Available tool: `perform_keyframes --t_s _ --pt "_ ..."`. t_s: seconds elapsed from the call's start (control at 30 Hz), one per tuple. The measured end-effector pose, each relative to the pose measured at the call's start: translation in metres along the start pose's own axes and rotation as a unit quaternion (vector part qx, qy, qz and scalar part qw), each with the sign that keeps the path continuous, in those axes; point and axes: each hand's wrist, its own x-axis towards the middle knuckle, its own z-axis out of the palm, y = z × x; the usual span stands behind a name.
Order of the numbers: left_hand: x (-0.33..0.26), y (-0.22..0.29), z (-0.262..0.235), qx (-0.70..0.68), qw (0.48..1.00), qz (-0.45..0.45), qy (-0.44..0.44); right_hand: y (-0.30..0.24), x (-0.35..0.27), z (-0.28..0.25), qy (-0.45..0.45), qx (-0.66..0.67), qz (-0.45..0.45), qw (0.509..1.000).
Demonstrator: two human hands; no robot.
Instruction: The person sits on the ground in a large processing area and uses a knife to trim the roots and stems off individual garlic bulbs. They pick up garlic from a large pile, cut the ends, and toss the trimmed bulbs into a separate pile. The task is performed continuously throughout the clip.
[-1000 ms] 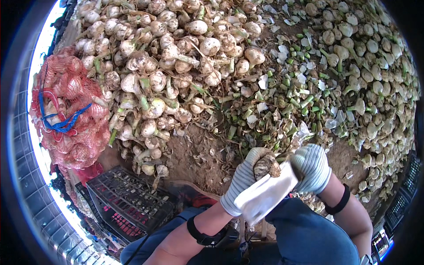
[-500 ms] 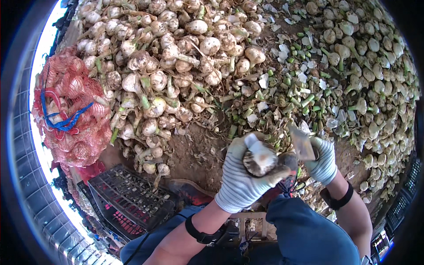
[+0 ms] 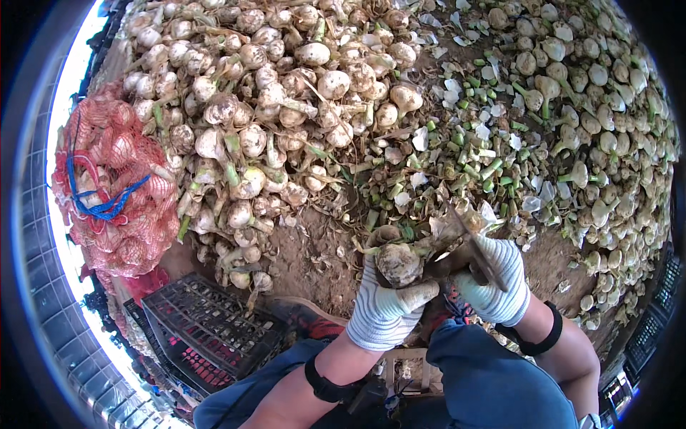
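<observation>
My left hand, in a white striped glove with dirty fingertips, is closed around a soil-stained garlic bulb. Its roundish body faces up between thumb and fingers. My right hand, gloved the same way, grips a knife with a flat blade that stands nearly on edge, pointing away from me. The knife is to the right of the bulb, and I cannot tell whether it touches it. The handle is hidden in the glove. Papery skin shows beside the blade.
Dirty garlic with stems is heaped at the far left. Cut green stems and peels litter the middle. Trimmed bulbs cover the right. A red mesh sack and a black plastic crate stand at left.
The bulb has turned in my left hand, its pale cut-looking top no longer facing up. My right hand and the knife have come left, nearer the bulb, and the blade has tilted onto its edge.
</observation>
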Motion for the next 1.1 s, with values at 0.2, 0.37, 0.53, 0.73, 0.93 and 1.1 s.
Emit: perform_keyframes --t_s 0.2,0.37,0.53,0.73,0.93,1.1 --pt "-0.004 0.006 -0.004 0.013 1.000 0.011 -0.021 0.024 -0.001 0.003 -0.017 -0.022 -0.069 0.997" --pt "-0.008 0.017 0.000 -0.336 0.939 -0.028 -0.061 0.139 -0.063 -0.002 0.014 -0.074 0.180 0.981" --pt "0.020 0.004 -0.028 -0.213 0.975 0.059 0.004 0.097 -0.053 -0.008 0.074 0.052 0.183 0.979" --pt "0.040 0.008 -0.078 0.491 0.830 0.220 0.146 -0.007 -0.017 -0.011 0.140 0.082 0.143 0.976" --pt "0.052 -0.030 -0.008 0.446 0.867 0.223 0.000 -0.053 -0.023 -0.012 0.189 -0.001 0.133 0.973" --pt "0.106 0.039 -0.119 0.765 0.564 0.184 0.250 -0.021 -0.019 -0.006 0.177 0.046 0.185 0.965"
